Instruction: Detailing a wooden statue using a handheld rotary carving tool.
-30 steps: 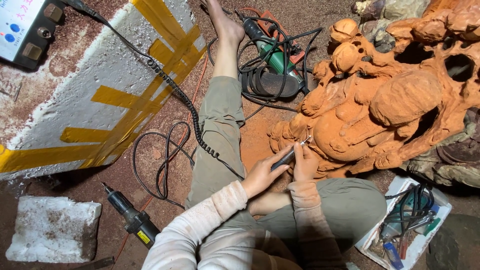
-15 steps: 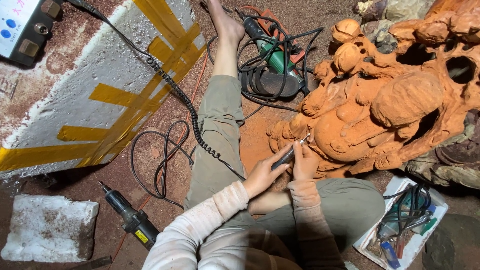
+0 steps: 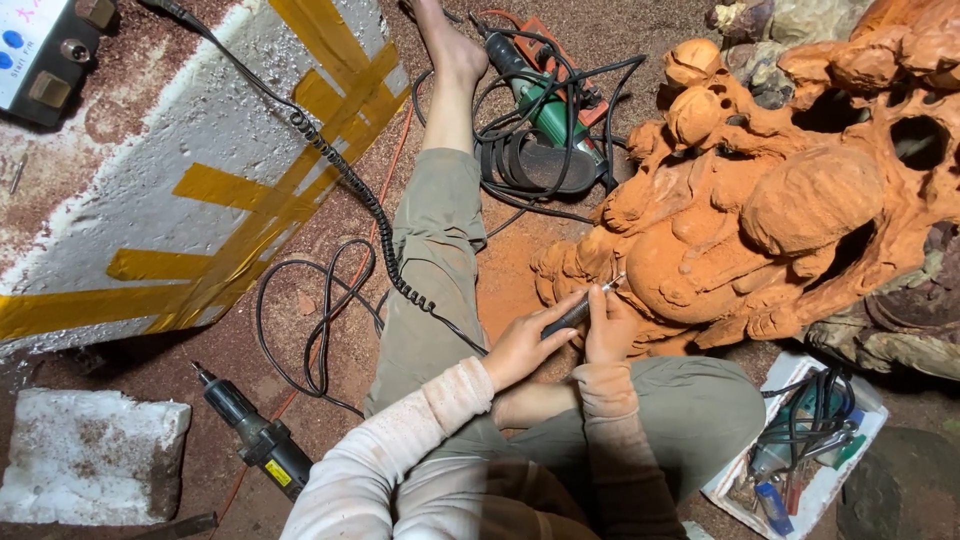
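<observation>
Orange wood carving (image 3: pixel 760 210) looks largely shaped, fine detail apparently left; left hand (image 3: pixel 522 345) grips closed around a slim rotary handpiece (image 3: pixel 578 311), right hand (image 3: pixel 610 325) pinching its front, tip touching the carving's lower left.

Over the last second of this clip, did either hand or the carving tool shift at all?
Nothing visibly changed. The left hand still grips the thin carving tool, its tip on the orange wood carving; the right hand stays steadying it near the tip. The green power tool, the black tool on the floor and the white tray lie where they were.
</observation>
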